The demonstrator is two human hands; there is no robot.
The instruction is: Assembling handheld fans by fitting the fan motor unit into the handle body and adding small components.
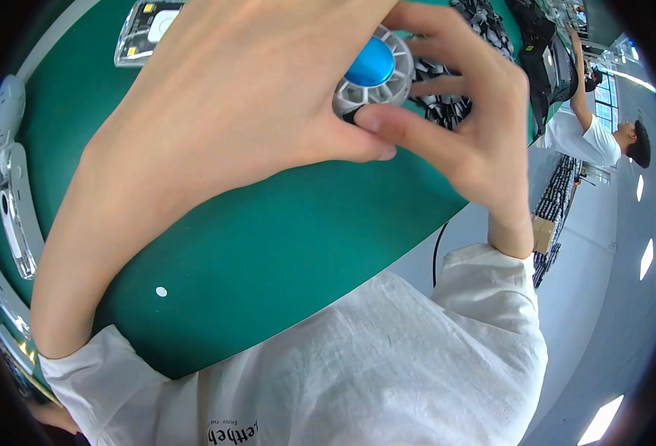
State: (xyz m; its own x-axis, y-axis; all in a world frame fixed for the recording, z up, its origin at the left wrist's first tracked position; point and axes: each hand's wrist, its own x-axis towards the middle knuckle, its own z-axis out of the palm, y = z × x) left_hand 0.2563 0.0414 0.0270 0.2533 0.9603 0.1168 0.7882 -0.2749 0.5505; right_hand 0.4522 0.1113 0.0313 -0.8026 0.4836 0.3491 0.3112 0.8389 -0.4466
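Above the green tabletop [268, 238], both my hands hold a round, pale spoked part with a shiny blue centre [372, 63], like a small fan grille. My left hand [268, 89] covers its left side, back of the hand up, with most fingers hidden. On the right, my right hand [476, 111] curls around the rim, its thumb pressed to the lower edge beside my left thumb. A small black bit [352, 115] shows between the thumbs; I cannot tell whether it belongs to the part.
A clear plastic casing [134, 41] lies at the far left. Several pale and transparent casings [15, 201] line the left edge. Many small black and silver pieces [450, 110] are heaped beyond my right hand, near a black bag-like object [542, 63]. A person in white [584, 137] is at right.
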